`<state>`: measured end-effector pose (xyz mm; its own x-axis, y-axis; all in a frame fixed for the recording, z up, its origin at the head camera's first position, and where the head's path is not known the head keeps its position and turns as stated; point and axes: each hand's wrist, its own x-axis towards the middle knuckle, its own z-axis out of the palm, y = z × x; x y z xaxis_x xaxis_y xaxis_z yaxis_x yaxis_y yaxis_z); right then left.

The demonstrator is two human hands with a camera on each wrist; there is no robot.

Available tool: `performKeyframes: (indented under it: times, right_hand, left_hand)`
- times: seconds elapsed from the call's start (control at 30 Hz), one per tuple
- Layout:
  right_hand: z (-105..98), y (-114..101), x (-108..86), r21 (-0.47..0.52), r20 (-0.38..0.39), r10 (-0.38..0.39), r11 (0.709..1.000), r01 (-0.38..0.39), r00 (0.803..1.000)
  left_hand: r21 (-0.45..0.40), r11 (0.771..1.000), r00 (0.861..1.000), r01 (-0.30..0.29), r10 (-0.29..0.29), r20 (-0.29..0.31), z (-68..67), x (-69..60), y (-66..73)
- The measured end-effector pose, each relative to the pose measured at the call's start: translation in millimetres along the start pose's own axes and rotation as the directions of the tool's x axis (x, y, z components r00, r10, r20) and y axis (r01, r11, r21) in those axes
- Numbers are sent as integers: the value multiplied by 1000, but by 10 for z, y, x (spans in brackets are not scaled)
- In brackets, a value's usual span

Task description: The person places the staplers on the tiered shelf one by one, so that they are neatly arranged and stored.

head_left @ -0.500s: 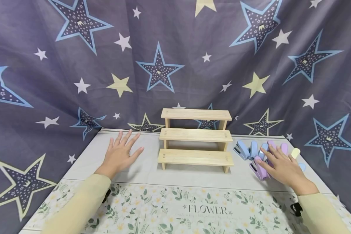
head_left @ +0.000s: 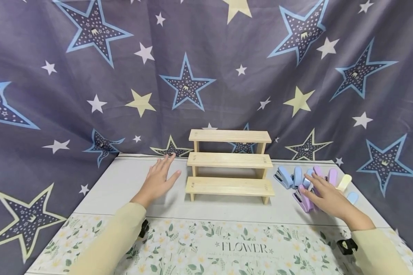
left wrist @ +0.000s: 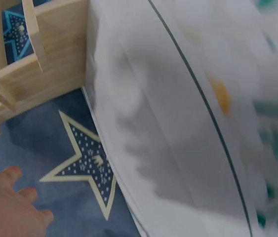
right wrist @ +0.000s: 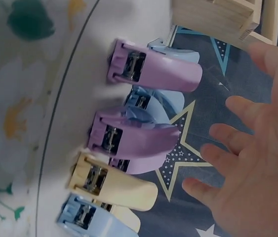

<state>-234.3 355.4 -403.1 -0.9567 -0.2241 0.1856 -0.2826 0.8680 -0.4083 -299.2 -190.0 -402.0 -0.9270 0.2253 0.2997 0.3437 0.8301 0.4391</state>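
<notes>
Hovering above the desk toward its back right corner, the right hand is open, palm down, its fingers spread and gripping nothing. Below it lies a loose cluster of staplers in blue, purple and yellow; the right wrist view shows a gap between the fingertips and the nearest bodies. One purple stapler lies closest to the front edge, while a pale blue stapler is outermost, close to the right edge. They are probably bunched there to be within easy reach of that arm, though they point in mixed directions, as if set down without much lining up.

Near the middle of the back edge stands a wooden rack with three steps, its lowest step turned toward the front edge. That way round, I judge, every level can be seen and reached from the person's side; its treads (at least those in sight) are bare. Left of it, the left hand hangs over the pale surface, also open and holding nothing, its thumb pointing toward the rack's near end but apart from it. A shadow below, seen in the left wrist view, suggests it is raised rather than resting.
</notes>
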Motion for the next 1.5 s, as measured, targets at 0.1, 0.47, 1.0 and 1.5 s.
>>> performKeyframes:
  times: [0.1, 0.47, 1.0, 1.5]
  right_hand:
    - [5, 14, 7, 41, -20, -28, 999, 29, 999]
    - [-2, -21, 14, 98, -79, -72, 992, 80, 994]
    - [16, -12, 24, 160, -80, -45, 986, 57, 996]
    - [132, 172, -34, 117, -35, 32, 993, -27, 999]
  left_hand:
    - [-61, 998, 1000, -21, 20, -10, 75, 57, 45]
    - [-364, 920, 990, 143, -127, 67, 255, 264, 163]
    - [-772, 594, 963, 227, -256, 86, 446, 450, 253]
    - [-839, 488, 951, 241, -292, 104, 577, 493, 322]
